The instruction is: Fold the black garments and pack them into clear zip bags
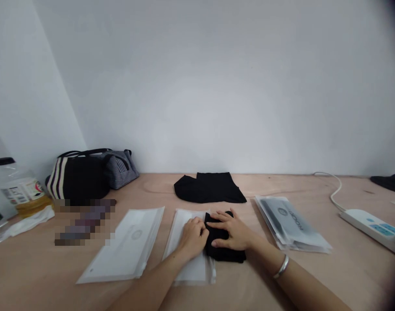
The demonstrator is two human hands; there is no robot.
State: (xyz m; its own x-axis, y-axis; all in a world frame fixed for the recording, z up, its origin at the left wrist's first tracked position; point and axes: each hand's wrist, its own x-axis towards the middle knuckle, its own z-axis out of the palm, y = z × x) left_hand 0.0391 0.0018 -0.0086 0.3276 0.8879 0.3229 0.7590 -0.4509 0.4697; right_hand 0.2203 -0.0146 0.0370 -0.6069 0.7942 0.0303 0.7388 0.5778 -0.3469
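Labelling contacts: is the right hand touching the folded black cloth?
Touching. The head view shows the right hand spread across the folded black cloth, fingers and thumb lying on it.

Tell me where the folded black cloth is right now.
In the head view, the folded black cloth lies right of center, under the right hand, overlapping the middle pouch's right edge.

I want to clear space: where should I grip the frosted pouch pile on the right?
Probably pinch the near edge of the pouch pile, from the person's side: it lies flat, and that edge faces them, its layers slightly spread.
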